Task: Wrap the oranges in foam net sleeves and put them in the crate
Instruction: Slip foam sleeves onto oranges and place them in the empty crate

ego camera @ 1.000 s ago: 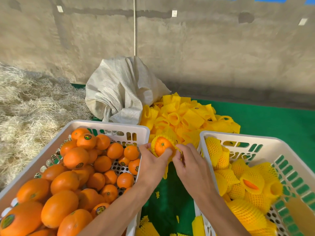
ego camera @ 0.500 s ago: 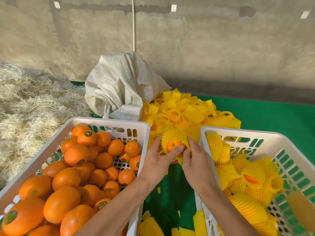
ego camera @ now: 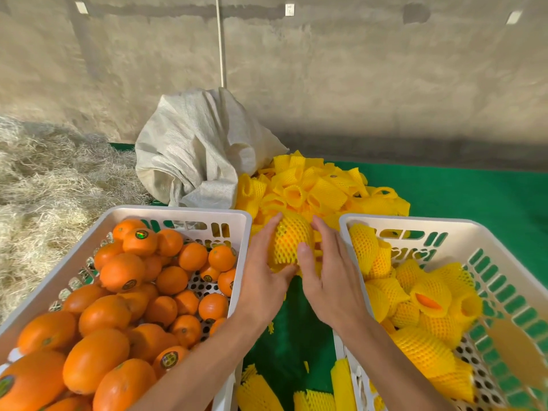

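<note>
Bright, even daylight, warm tone. Concrete wall point(ego camera: 326, 84) evenly lit up top, with a darker shadow band along its base. Soft, low-contrast shadows only; green mat point(ego camera: 474, 197) goes dim between the two crates, below the fingers. Slight glare on the white crate rim point(ego camera: 178, 210) left of the fingers and on the stickered oranges point(ego camera: 139, 241). Wide-angle distortion: crate edges bow and splay toward the lower corners. Focus mostly sharp; straw point(ego camera: 44, 188) at far left slightly soft, with some smear at the bottom corners.
</note>
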`<act>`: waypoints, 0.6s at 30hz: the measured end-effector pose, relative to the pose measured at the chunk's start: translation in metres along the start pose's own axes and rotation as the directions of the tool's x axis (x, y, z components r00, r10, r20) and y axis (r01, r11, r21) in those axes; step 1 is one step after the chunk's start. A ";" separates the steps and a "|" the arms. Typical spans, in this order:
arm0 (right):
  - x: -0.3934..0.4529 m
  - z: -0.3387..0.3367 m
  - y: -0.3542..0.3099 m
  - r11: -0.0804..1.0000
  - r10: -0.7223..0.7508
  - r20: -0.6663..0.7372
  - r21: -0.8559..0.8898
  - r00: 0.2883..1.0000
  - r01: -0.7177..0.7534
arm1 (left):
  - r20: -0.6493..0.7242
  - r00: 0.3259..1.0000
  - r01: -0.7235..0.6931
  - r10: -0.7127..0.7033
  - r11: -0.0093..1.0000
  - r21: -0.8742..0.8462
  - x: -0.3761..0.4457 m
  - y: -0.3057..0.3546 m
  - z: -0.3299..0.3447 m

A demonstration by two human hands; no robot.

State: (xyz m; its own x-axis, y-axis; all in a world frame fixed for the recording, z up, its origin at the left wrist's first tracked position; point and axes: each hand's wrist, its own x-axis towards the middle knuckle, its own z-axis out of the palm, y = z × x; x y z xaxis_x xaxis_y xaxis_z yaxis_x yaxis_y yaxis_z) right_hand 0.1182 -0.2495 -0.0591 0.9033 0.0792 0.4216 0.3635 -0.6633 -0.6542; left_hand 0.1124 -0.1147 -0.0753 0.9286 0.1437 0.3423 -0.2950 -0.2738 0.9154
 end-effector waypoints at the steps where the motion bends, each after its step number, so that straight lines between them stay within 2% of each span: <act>1: 0.001 0.002 0.000 1.000 -0.004 -0.004 -0.011 1.000 0.004 | 0.031 0.998 -0.049 0.048 0.998 0.024 -0.002 -0.001 0.001; 4: 0.004 0.002 0.002 0.999 0.013 -0.036 -0.033 0.999 -0.014 | 0.147 0.981 -0.132 0.128 0.991 0.014 -0.004 0.000 0.001; 6: 0.009 -0.004 0.007 0.975 -0.068 -0.099 -0.216 0.993 0.045 | 0.174 0.979 -0.110 0.110 0.994 -0.015 -0.003 0.001 0.003; 8: 0.015 -0.011 0.015 0.872 -0.200 -0.139 -0.476 0.970 0.111 | 0.108 0.993 -0.046 0.048 0.999 -0.019 0.001 0.003 0.001; 9: 0.019 -0.015 0.019 0.831 -0.215 -0.159 -0.548 0.964 0.095 | 0.058 0.998 -0.027 0.028 0.999 -0.021 0.005 0.002 -0.003; 13: 0.024 -0.027 0.035 0.760 -0.077 -0.223 -0.644 0.972 -0.088 | -0.115 0.993 0.017 -0.012 0.999 0.043 0.024 -0.008 -0.036; 15: 0.024 -0.029 0.041 0.743 -0.076 -0.218 -0.663 0.973 -0.091 | -0.166 0.984 0.084 -0.057 0.984 0.154 0.029 -0.022 -0.050; 18: 0.025 -0.023 0.047 0.749 -0.134 -0.130 -0.663 0.982 0.014 | -0.179 0.963 0.248 -0.200 0.918 0.310 0.033 -0.041 -0.062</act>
State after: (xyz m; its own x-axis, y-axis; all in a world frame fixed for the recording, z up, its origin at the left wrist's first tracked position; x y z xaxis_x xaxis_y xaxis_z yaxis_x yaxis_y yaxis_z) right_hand 0.1524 -0.2958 -0.0643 0.8089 0.0697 0.5838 0.1339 -0.9887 -0.0675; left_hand 0.1413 -0.0398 -0.0883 0.9132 0.3633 0.1844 0.0297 -0.5108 0.8592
